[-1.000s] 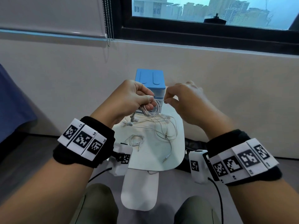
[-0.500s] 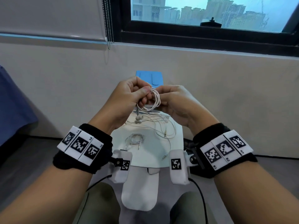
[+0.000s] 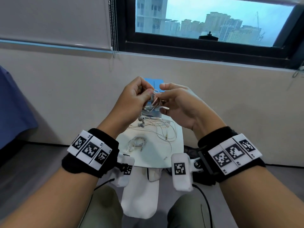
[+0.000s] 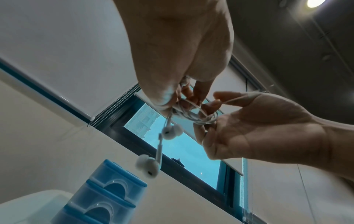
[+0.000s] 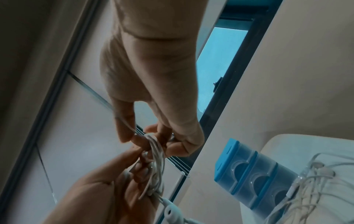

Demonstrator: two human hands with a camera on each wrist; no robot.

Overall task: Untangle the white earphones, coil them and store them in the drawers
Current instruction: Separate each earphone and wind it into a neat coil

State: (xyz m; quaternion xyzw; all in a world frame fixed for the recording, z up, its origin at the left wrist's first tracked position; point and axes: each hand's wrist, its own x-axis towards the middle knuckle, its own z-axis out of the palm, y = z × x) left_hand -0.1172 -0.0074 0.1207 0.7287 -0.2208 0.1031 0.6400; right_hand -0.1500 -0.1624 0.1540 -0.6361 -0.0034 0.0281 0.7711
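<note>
A pair of white earphones, part wound into a small coil, hangs in the air between both hands. My left hand pinches the coil at one side, and two earbuds dangle below it. My right hand pinches the loose cable end against the coil, with a strand running over its index finger. The blue drawers stand shut on the table behind the hands.
On the small white table lie a loose tangle of white earphones and a separate small coiled pair. A beige wall and a window lie beyond. My knees are under the table's near edge.
Both hands have lifted a little and come together over the drawers. The right hand has brought the cable round the coil held by the left hand.
</note>
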